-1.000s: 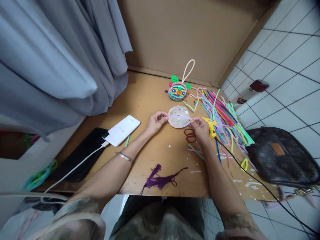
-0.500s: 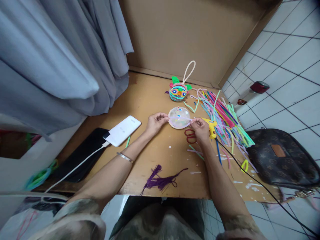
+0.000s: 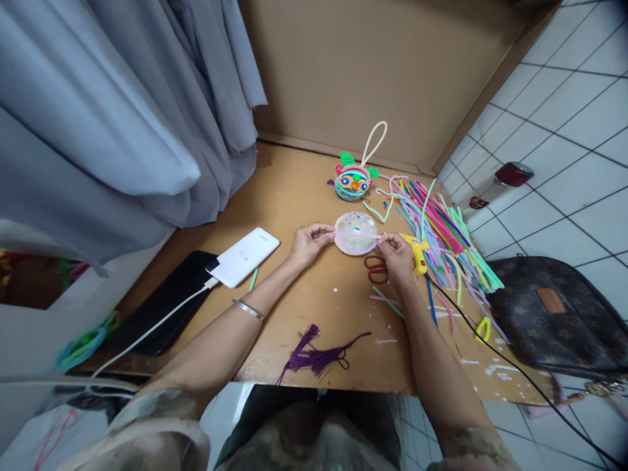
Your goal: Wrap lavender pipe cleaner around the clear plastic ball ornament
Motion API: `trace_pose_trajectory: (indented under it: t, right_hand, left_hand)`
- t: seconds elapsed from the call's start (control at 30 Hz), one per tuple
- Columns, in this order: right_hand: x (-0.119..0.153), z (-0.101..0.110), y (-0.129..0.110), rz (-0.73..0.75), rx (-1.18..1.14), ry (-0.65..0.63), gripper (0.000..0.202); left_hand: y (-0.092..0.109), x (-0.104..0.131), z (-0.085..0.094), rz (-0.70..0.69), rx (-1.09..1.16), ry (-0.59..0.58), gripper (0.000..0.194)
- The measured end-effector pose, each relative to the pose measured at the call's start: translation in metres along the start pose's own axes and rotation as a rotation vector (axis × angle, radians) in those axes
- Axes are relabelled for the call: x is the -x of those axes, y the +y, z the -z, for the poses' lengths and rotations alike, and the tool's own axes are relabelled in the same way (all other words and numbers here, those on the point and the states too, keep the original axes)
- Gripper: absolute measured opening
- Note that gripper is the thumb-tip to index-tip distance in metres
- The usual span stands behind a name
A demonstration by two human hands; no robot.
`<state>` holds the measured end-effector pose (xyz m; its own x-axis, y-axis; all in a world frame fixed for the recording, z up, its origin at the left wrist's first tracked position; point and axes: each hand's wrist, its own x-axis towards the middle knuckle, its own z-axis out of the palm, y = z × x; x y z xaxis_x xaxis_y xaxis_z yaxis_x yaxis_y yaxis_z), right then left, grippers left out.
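Observation:
A pale lilac pipe cleaner (image 3: 354,235) is stretched level between my hands, across a round clear dish (image 3: 356,244) with small coloured bits in it. My left hand (image 3: 310,243) pinches its left end at the dish's left edge. The right end is pinched by my right hand (image 3: 394,251), beside the dish's right edge. Behind the dish sits a colourful decorated ball (image 3: 352,186) with green ears, eyes and a cream loop. Red-handled scissors (image 3: 375,269) and a yellow glue gun (image 3: 418,254) lie next to my right hand.
Many coloured pipe cleaners (image 3: 441,229) are heaped at the right, beside a brown patterned bag (image 3: 559,327). A purple tassel (image 3: 314,356) lies near the front edge. At the left are a white power bank (image 3: 248,256) with a cable and a black object (image 3: 167,307).
The whole view has shifted slightly. Both hands keep their pinches, and the pipe cleaner now lies a little lower and straighter across the dish.

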<state>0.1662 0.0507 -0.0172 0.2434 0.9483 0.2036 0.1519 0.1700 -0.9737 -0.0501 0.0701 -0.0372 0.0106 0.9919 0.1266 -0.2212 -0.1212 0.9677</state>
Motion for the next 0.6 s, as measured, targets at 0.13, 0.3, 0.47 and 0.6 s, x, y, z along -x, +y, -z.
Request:
trace_pose_trajectory:
  t: [0.13, 0.3, 0.47, 0.6]
  right_hand:
    - [0.001, 0.000, 0.000, -0.023, 0.011, -0.006, 0.024]
    - [0.001, -0.002, -0.001, -0.017, 0.037, 0.005, 0.023]
    - [-0.001, -0.002, 0.002, 0.022, -0.003, -0.002, 0.021]
    - [-0.002, -0.001, 0.003, 0.009, -0.023, -0.034, 0.022]
  left_hand:
    - [-0.002, -0.002, 0.003, -0.052, -0.100, 0.019, 0.027]
    - [-0.004, -0.007, 0.008, -0.110, -0.194, -0.002, 0.021]
    - [-0.003, -0.008, 0.010, -0.105, -0.240, -0.033, 0.021]
    - [-0.002, -0.008, 0.011, -0.114, -0.227, -0.048, 0.022]
